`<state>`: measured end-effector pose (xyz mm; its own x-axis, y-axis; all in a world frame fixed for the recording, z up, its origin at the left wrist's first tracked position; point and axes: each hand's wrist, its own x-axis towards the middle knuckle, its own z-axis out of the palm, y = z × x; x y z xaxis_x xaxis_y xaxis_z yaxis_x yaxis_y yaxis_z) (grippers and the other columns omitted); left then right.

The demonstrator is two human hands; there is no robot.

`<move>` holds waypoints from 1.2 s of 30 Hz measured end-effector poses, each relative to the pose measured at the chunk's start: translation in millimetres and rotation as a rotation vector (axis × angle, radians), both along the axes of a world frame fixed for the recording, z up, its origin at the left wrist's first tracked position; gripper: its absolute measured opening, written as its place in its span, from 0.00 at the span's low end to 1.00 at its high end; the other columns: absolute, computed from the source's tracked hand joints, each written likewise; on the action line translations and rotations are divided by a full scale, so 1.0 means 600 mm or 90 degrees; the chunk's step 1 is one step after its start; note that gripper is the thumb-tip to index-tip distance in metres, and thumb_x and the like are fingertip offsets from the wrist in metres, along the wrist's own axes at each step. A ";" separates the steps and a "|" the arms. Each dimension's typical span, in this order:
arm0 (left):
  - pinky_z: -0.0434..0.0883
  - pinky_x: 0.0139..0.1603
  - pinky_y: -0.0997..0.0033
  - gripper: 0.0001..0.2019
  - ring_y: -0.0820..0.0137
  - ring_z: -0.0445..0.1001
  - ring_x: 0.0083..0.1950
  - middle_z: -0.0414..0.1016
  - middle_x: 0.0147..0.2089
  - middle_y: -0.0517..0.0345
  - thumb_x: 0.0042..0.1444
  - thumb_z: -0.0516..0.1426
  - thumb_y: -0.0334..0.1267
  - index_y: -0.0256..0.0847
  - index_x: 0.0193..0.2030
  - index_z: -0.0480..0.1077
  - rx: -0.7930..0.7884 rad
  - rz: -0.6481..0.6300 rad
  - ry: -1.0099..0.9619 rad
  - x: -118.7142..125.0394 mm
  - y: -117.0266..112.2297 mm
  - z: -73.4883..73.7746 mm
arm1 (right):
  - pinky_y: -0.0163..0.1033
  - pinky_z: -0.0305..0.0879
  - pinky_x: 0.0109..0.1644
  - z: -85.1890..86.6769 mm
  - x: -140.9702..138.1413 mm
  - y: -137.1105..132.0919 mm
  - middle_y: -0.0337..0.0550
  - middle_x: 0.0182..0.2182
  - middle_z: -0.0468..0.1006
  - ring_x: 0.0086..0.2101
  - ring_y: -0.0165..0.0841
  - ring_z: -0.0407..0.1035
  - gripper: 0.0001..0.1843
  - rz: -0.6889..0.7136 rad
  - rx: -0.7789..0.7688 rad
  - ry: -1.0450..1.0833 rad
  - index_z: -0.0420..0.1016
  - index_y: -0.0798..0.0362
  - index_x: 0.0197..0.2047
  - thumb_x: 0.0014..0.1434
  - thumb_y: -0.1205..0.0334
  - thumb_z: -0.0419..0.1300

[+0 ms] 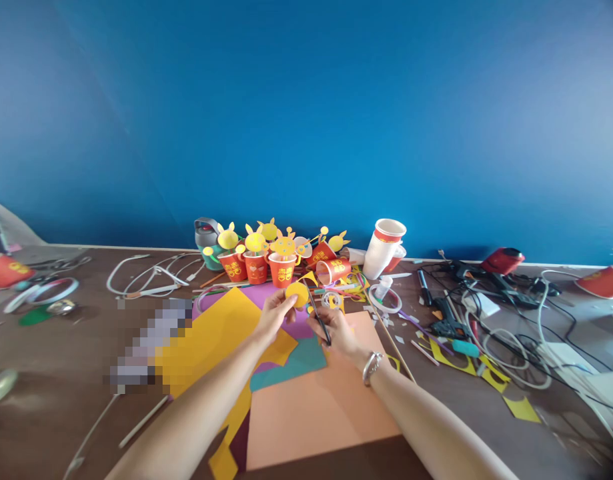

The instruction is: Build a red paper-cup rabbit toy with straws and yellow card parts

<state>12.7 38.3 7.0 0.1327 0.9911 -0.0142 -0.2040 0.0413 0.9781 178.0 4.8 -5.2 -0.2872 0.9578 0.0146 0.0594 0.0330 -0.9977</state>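
Between the thumb and fingers of my left hand (276, 312) is a round yellow paper disc (297, 294), held up over the coloured paper. My right hand (339, 332) grips a pair of scissors (313, 307) with dark handles, its blades pointing up beside the disc's right edge. I cannot tell whether the blades touch the paper. Beneath both hands lie a peach sheet (316, 413), a teal sheet (291, 365) and a yellow sheet (216, 333). Behind them stand red paper cups (257, 269) topped with yellow paper animal heads (228, 238).
A tall stack of white cups (379, 250) stands near the blue wall. To the right are a black glue gun (449, 327), tangled cables (516, 363) and yellow offcuts (522, 408). A tape roll (331, 300) lies behind my right hand. White cable (151, 287) coils at left.
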 end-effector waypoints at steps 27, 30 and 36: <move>0.57 0.17 0.79 0.18 0.79 0.63 0.16 0.71 0.20 0.63 0.44 0.65 0.51 0.37 0.31 0.70 -0.001 0.052 -0.017 -0.003 0.007 -0.008 | 0.28 0.53 0.13 -0.009 0.002 0.003 0.30 0.13 0.61 0.13 0.24 0.58 0.17 0.006 0.004 -0.023 0.64 0.53 0.25 0.51 0.51 0.64; 0.57 0.17 0.79 0.18 0.79 0.64 0.16 0.71 0.20 0.62 0.43 0.65 0.51 0.37 0.32 0.71 -0.001 0.059 -0.020 -0.003 0.008 -0.008 | 0.28 0.52 0.13 -0.010 0.002 0.003 0.30 0.13 0.61 0.13 0.23 0.57 0.17 0.006 0.002 -0.026 0.64 0.52 0.24 0.51 0.51 0.64; 0.58 0.17 0.79 0.17 0.79 0.64 0.17 0.72 0.22 0.62 0.43 0.65 0.50 0.37 0.32 0.72 -0.002 0.070 -0.023 -0.004 0.008 -0.009 | 0.28 0.51 0.13 -0.002 0.001 0.000 0.31 0.13 0.61 0.13 0.23 0.56 0.17 0.007 -0.006 -0.037 0.62 0.52 0.22 0.51 0.53 0.64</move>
<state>10.2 42.9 1.9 0.0231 0.9996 -0.0152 -0.2420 0.0203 0.9701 178.7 4.9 -6.1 -0.2974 0.9547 -0.0115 0.1169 0.0244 -0.9928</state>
